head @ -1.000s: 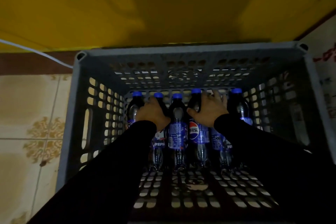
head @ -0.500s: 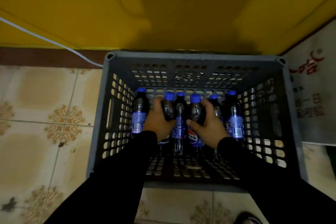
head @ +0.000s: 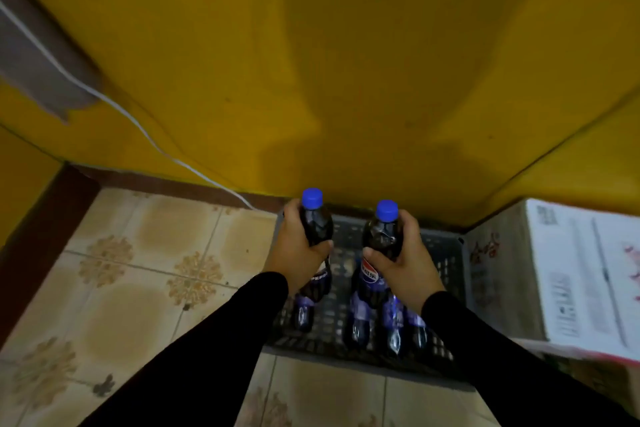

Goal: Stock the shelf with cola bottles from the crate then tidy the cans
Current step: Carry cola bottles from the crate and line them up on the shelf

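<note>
My left hand (head: 294,250) grips a dark cola bottle (head: 316,222) with a blue cap, held upright above the grey plastic crate (head: 446,256). My right hand (head: 405,260) grips a second cola bottle (head: 381,236), also upright, its red-white-blue label showing below my thumb. Both bottles are lifted above the crate's rim. More blue-labelled cola bottles (head: 391,322) stand in the crate below my wrists. The shelf and the cans are out of view.
A yellow wall (head: 346,62) rises right behind the crate, with a white cable (head: 138,125) running down it to the floor. A white cardboard box (head: 568,274) sits against the crate's right side. Patterned tile floor (head: 138,270) lies to the left.
Both hands have lifted one bottle each up out of the crate. The view has risen and pulled back, so the crate looks smaller and more wall shows.
</note>
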